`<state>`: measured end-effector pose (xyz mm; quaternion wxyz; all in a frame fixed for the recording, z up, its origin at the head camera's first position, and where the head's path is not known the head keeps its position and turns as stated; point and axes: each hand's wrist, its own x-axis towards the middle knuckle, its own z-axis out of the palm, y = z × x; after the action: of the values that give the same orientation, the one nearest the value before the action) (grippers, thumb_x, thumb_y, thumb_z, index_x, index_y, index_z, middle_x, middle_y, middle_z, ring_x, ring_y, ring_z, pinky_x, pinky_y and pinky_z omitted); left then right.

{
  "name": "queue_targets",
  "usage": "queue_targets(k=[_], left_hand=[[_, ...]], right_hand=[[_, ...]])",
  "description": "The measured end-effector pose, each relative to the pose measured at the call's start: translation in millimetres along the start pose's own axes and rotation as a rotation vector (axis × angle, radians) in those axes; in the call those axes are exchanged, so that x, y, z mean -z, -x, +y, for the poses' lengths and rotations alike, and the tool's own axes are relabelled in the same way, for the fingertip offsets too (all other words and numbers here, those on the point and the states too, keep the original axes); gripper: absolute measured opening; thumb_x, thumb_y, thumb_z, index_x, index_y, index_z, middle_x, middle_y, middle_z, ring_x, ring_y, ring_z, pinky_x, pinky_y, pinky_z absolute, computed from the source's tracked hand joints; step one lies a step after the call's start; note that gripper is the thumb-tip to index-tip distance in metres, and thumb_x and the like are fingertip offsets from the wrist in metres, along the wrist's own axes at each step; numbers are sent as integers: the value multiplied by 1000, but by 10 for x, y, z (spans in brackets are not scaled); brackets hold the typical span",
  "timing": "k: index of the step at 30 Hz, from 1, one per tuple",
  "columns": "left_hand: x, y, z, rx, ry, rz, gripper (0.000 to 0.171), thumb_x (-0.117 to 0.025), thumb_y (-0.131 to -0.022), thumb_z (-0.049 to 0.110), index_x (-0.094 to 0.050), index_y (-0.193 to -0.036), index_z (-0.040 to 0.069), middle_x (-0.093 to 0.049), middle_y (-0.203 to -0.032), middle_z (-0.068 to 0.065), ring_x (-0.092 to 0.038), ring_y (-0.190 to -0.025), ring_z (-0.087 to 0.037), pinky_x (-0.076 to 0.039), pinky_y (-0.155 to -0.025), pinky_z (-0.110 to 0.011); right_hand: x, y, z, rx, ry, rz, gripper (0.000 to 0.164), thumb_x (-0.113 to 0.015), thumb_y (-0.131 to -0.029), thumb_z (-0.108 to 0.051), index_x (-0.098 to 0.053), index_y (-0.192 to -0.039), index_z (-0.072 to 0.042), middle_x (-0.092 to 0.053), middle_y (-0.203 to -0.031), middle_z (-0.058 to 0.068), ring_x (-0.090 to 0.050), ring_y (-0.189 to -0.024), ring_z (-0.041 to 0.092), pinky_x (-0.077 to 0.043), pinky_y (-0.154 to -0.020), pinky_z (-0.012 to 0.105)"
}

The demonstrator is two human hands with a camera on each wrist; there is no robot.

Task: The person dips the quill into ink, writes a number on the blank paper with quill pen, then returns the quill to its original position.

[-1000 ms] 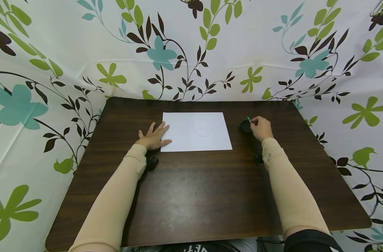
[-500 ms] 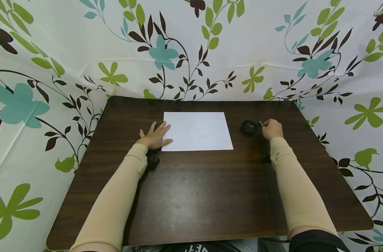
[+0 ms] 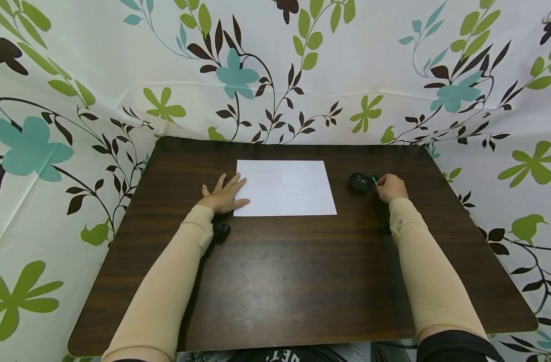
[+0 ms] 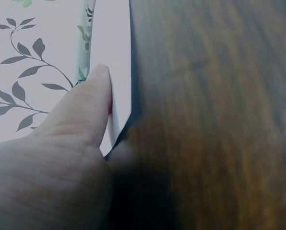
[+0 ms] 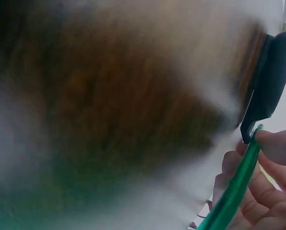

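Observation:
A white sheet of paper (image 3: 311, 201) lies on the dark wooden table (image 3: 275, 281), with a thin curved line like a "6" on it. My left hand (image 3: 222, 197) rests spread over the paper's left edge; the left wrist view shows its thumb (image 4: 88, 103) along that edge. Right of the paper is a rounded black object (image 3: 359, 182), shaped like a computer mouse. My right hand (image 3: 392, 187) pinches a slim green pencil (image 5: 232, 194) between thumb and fingers. One end of the pencil meets the notched lower end of the black object in the right wrist view.
Black wrist cameras (image 3: 221, 233) sit under both wrists, close over the table. A white curtain (image 3: 275, 115) with leaf and flower prints hangs behind the table and along its sides. The table's front edge runs near my body.
My right hand has moved right off the black object, uncovering it. Over the last half second, the pencil's end has come back against the object's right side. The left hand stays on the paper.

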<state>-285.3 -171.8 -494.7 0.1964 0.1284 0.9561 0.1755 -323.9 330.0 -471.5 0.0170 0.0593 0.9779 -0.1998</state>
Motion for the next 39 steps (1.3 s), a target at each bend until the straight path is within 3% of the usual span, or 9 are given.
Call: queue_targets(k=[18,28,39], left_hand=[[-10,-1,22,-7,10,-4,79,-40,-95,63,-2,-156,32,14,-162,6,20,-146,-33,13,-97,-79],[-35,7,41,-12,29,16,79,-43,-95,61,-4,-157,30,11,-163,6,19,-147,-33,13,-98,-79],[-28,-14,-18,1,56,13,80,-45,-94,61,-4,-156,33,12,-162,8,22,-146,-30,17,-98,-76]], right_hand=[[0,31,44,-12,32,-58,34,-55,-95,-15,-57,-119,9,-57,-120,31,-53,-110,48,-43,-94,57],[68,112,-53,-73,72,-100,44,-49,-95,-19,-50,-130,8,-54,-127,32,-53,-113,48,-45,-90,58],[22,98,-115,-100,78,-112,44,-43,-96,-22,-48,-129,6,-54,-126,31,-52,-113,46,-45,-90,57]])
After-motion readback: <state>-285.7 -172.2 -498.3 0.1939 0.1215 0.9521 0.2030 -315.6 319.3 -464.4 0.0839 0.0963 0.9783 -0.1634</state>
